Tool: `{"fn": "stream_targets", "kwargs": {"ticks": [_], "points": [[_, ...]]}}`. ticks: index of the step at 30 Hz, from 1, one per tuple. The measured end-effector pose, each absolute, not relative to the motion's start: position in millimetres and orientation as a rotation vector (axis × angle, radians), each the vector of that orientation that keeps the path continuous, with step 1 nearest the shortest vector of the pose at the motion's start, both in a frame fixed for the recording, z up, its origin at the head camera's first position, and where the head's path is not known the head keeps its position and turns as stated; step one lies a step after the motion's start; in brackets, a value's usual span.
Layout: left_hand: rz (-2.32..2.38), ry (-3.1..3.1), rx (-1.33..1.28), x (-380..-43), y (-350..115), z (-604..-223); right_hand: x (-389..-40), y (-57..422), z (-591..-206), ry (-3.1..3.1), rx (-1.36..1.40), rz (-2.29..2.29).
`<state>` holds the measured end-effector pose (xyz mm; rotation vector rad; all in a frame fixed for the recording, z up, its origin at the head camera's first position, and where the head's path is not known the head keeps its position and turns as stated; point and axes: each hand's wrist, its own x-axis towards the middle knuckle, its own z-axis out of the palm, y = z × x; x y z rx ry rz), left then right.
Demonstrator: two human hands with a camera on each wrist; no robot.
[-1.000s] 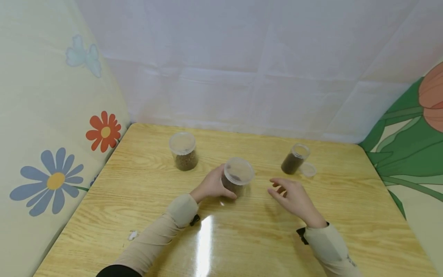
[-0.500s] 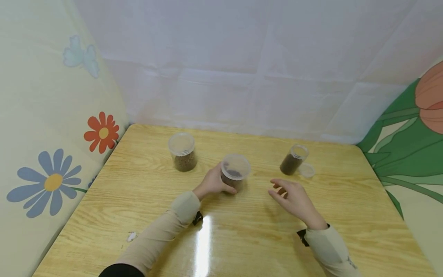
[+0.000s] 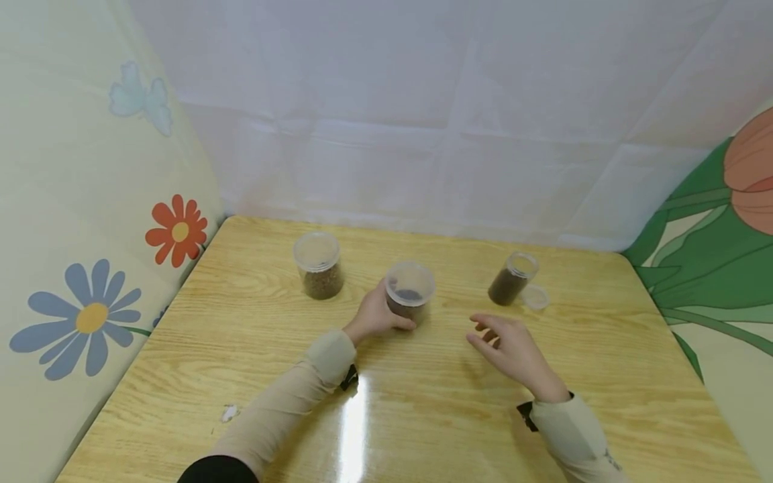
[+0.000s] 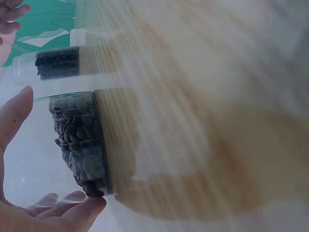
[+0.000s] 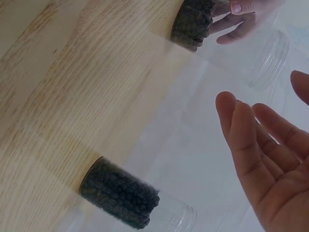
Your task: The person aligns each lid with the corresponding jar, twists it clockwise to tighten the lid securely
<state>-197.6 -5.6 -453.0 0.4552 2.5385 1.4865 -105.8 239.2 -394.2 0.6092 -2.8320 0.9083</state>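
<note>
My left hand [image 3: 376, 312] curls its thumb and fingers round the side of a clear plastic jar [image 3: 412, 303] in the middle of the table. Dark bean-like pieces [image 4: 79, 140] fill its lower part in the left wrist view. Whether a lid covers this jar I cannot tell. My right hand [image 3: 512, 347] hovers to its right, fingers loosely bent and holding nothing. Beyond that hand stands a narrower clear jar [image 3: 512, 279] of dark beans, also in the right wrist view. Its small round clear lid [image 3: 535, 297] appears to lie beside it.
Another wide clear jar [image 3: 319, 268], part full of brown grains, stands at the back left. The wood-grain table [image 3: 435, 416] has a chipped white spot [image 3: 230, 412] near my left sleeve. A white cloth [image 3: 386, 134] hangs behind, with flower-printed cloths at both sides.
The jar in my left hand has shifted slightly away from me, towards the back of the table. My right hand has stayed almost still, and the other jars have not moved.
</note>
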Motion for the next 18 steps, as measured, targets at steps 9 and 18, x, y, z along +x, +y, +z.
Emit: {"fn": "stream_targets", "kwargs": {"ticks": [9, 18], "points": [[1.499, 2.534, 0.423, -202.8, -4.1, -452.7, -106.8, 239.0, -397.4, -2.833, 0.628, 0.887], [1.467, 2.546, 0.383, -213.2, -1.6, -454.5, -106.0, 238.3, -398.7, -2.849, 0.616, 0.873]]}}
